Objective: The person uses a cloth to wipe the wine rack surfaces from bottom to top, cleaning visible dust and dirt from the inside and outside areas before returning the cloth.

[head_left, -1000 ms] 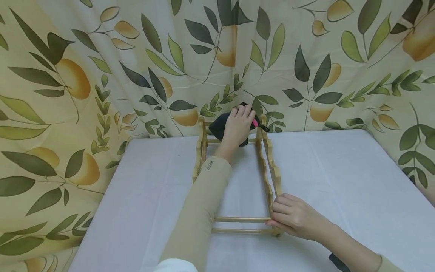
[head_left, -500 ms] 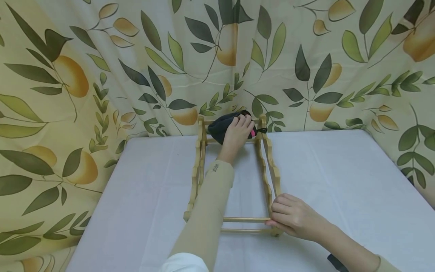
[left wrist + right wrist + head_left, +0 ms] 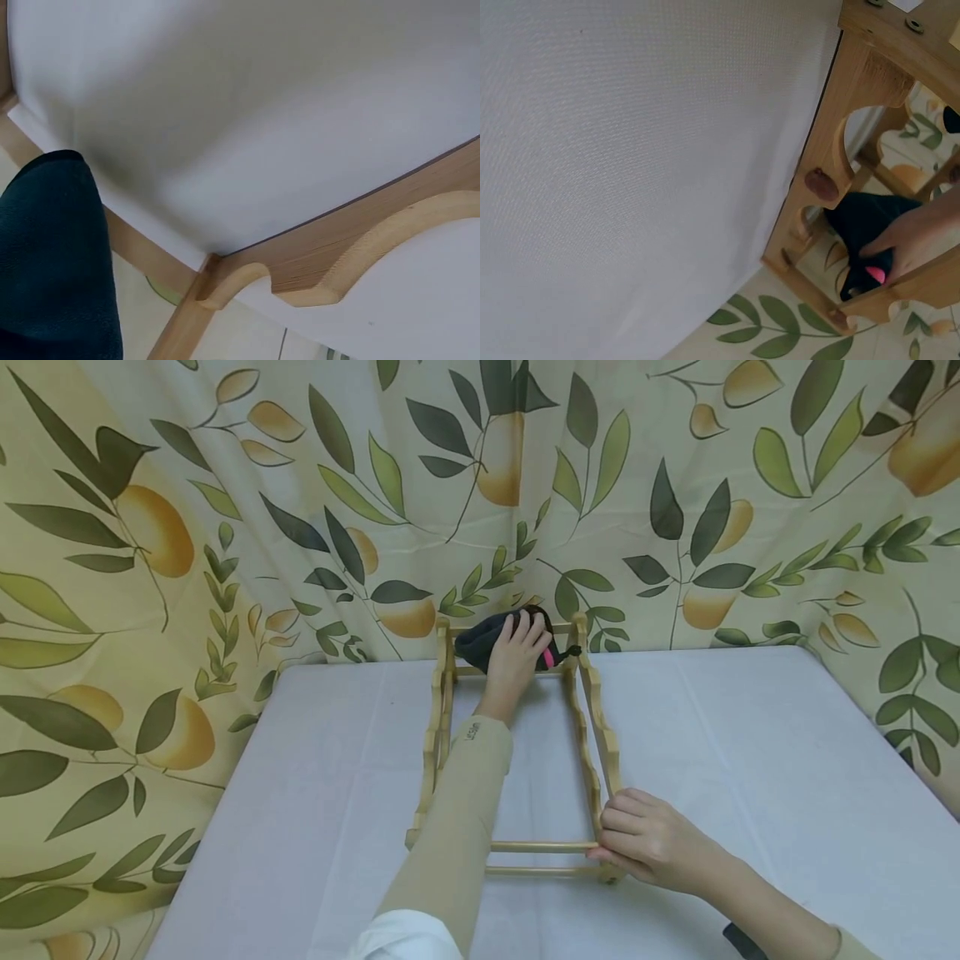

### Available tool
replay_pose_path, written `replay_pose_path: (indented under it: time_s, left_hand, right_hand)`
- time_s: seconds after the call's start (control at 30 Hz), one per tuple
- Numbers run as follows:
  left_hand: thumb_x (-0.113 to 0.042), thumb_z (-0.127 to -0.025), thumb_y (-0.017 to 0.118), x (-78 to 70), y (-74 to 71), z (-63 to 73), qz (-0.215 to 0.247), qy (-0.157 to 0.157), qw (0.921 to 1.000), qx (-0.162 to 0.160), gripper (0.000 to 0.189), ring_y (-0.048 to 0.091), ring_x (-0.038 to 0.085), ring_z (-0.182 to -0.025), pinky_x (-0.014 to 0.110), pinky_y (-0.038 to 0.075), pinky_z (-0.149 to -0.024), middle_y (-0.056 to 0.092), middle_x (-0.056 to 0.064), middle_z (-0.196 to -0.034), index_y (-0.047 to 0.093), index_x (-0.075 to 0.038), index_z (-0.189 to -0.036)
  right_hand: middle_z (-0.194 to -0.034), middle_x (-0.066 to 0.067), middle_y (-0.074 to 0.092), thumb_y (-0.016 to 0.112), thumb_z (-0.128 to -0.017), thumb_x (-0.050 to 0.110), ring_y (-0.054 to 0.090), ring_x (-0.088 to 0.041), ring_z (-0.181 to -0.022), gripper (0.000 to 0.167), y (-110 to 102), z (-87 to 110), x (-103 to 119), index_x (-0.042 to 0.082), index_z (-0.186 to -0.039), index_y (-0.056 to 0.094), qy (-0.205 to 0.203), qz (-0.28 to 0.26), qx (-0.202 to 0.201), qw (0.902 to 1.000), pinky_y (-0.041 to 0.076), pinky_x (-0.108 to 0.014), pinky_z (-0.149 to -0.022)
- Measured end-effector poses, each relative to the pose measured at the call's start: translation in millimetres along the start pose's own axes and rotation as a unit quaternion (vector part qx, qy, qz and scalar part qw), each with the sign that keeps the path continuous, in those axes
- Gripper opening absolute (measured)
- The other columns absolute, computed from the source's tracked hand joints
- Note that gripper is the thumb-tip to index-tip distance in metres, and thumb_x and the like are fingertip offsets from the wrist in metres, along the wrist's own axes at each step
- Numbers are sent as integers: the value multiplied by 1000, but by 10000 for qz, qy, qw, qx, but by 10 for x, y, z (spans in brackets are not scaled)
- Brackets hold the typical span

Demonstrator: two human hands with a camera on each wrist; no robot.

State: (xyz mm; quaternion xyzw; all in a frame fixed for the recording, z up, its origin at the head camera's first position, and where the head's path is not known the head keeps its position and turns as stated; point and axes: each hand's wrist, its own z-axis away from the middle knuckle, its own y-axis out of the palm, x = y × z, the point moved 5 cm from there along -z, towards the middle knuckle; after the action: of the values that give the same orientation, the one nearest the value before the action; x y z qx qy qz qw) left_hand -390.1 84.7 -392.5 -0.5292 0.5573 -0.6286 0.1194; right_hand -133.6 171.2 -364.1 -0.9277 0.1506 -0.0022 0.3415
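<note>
A wavy-edged wooden rack lies lengthwise on the table, its two side frames joined by round rods. At its far end my left hand grips a dark teal cloth item with a pink tab and a short black cord. This soft item shows a black-trimmed edge in the left wrist view; its exact kind is unclear. It lies across the rack's far end, between the side frames. My right hand holds the near right corner of the rack, fingers curled over the side frame.
The white-covered table extends on both sides of the rack. A leaf-and-fruit patterned curtain hangs behind its far edge. Part of a small dark object shows beside the right forearm.
My left hand has lowered the cloth item slightly and shifted it left at the rack's far end. The right hand keeps its hold on the near corner.
</note>
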Motion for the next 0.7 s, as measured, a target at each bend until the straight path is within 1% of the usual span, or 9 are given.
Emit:
replay_pose_path:
  time_s: [0.07,0.1,0.27,0.43,0.53,0.7]
  left_hand:
    - [-21,-98,32,0,22,-16,-125,-19,9999,84,36,15,25,-134,39,15,-109,17,3,-145,29,-25,-134]
    - [-20,-98,32,0,31,-24,-164,-30,9998,73,36,16,25,-133,39,15,-109,17,3,-145,29,-25,-134]
    - [-19,-98,32,-7,67,-53,-349,-131,9992,-145,34,20,25,-131,39,20,-106,21,3,-142,31,-24,-132]
    - [-17,-99,29,-41,120,-101,-531,-175,9981,-253,33,25,25,-127,38,25,-102,23,3,-140,32,-23,-131]
    - [-15,-99,29,-43,133,-122,-630,-161,9969,-444,32,28,24,-123,37,26,-99,26,3,-138,33,-22,-129]
    - [-12,-98,30,-24,126,-117,-566,-138,9922,-1106,25,34,21,-116,35,28,-93,33,1,-128,39,-20,-120]
  right_hand:
    - [-65,5,46,50,-94,23,43,-9,-62,31,2,-1,1,9,-67,58,-17,-7,-10,10000,36,-20,-59]
    - [-65,5,46,50,-94,23,43,-9,-62,31,2,-3,1,9,-67,57,-26,-5,-18,10000,36,-20,-59]
    - [-65,5,47,50,-94,22,43,-9,-61,31,-3,-23,7,9,-67,57,-60,-6,-68,10000,36,-20,-59]
    - [-64,5,46,49,-94,21,41,-9,-60,32,-24,-69,20,9,-65,56,-68,-35,-151,9999,34,-18,-57]
    - [-63,5,45,49,-94,20,41,-9,-60,33,-26,-78,14,9,-64,55,-94,-48,-206,9997,33,-18,-56]
    - [-63,5,46,50,-94,20,41,-9,-60,33,-22,-64,11,9,-63,55,-66,-68,-233,9997,33,-18,-56]
